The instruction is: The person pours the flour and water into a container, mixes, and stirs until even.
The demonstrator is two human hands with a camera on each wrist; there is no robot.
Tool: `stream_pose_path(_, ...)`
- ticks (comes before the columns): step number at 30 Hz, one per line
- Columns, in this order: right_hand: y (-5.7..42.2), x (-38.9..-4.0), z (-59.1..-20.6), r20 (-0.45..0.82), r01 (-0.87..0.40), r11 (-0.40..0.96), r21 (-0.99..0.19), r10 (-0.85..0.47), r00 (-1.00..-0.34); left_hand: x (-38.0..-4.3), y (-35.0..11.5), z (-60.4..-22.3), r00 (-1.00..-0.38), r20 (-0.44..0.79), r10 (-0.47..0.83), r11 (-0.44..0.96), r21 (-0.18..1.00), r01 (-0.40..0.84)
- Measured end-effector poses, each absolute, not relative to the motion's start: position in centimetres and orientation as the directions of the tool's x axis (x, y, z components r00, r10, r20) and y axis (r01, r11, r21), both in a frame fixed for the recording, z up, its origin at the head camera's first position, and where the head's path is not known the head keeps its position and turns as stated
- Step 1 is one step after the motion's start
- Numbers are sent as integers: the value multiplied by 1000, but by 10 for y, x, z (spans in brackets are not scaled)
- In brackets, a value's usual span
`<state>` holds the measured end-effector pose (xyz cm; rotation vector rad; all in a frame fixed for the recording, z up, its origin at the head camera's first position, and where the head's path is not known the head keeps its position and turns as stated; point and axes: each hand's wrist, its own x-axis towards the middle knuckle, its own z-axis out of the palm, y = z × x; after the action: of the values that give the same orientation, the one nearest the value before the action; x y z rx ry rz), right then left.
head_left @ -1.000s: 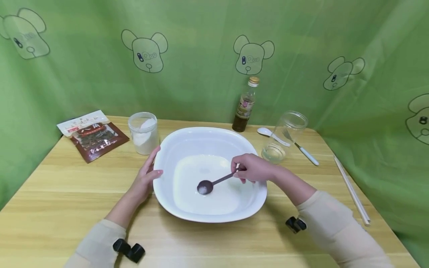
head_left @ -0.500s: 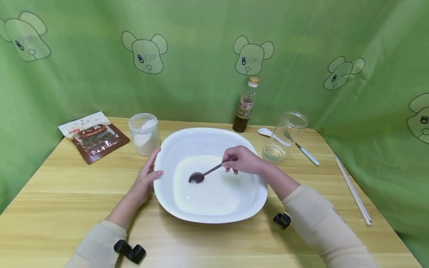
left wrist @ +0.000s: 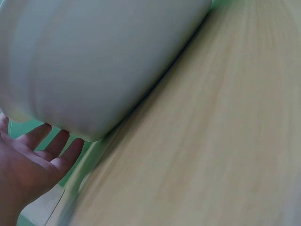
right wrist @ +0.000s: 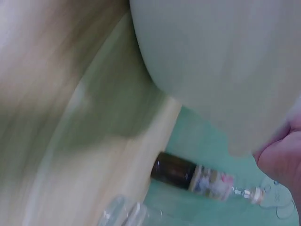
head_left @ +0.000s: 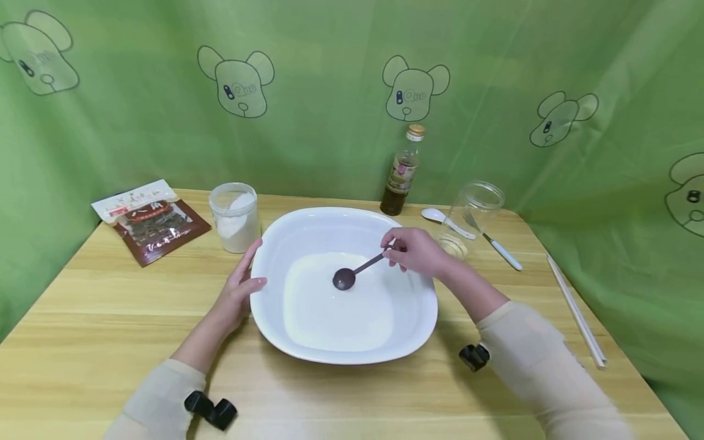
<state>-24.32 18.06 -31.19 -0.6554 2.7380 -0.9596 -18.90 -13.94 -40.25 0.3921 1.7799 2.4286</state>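
A large white basin (head_left: 343,333) stands mid-table; ripples and glints suggest clear liquid in it. My left hand (head_left: 238,296) holds its left rim, the thumb over the edge and the other fingers against the outer wall. In the left wrist view these fingertips (left wrist: 60,141) touch the basin's outside. My right hand (head_left: 415,252) pinches the handle end of a dark brown long-handled spoon (head_left: 344,279). The spoon slants down to the left over the basin's inside. No white grains show in its bowl now; whether it touches the liquid I cannot tell.
Behind the basin stand a tub of white powder (head_left: 235,226), a bottle of dark liquid (head_left: 399,177) and a clear glass jar (head_left: 475,205). A brown packet (head_left: 156,226) lies left. Right are a white spoon (head_left: 434,214), a white-handled knife (head_left: 505,253) and chopsticks (head_left: 577,311).
The right hand has moved the spoon in the basin, first leftward, then back right and away from me. White grains in the spoon's bowl earlier are no longer visible. The left hand stays put.
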Motion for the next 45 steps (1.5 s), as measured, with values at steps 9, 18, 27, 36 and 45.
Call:
stream_pose_path(9, 151, -236, -323, -107, -319, 616, -720, -553, -826, -188, -140, -404, -963, 141, 231, -305, 950, 66)
stream_pose_path(18, 184, -227, -309, -155, -299, 678, -672, -524, -838, -191, -140, -403, -961, 146, 234, -297, 952, 73)
stream_pose_path(27, 181, -251, -313, -43, -268, 665, -698, -412, -910, -190, -140, -402, -963, 140, 231, -301, 951, 66)
stream_pose_path(36, 155, -234, -326, -169, -289, 610, -738, -581, -796, -189, -138, -404, -960, 148, 237, -313, 947, 69)
stream_pose_path(45, 189, -222, -298, -271, -364, 677, -640, -642, -718, -190, -140, -404, -962, 147, 232, -313, 947, 69)
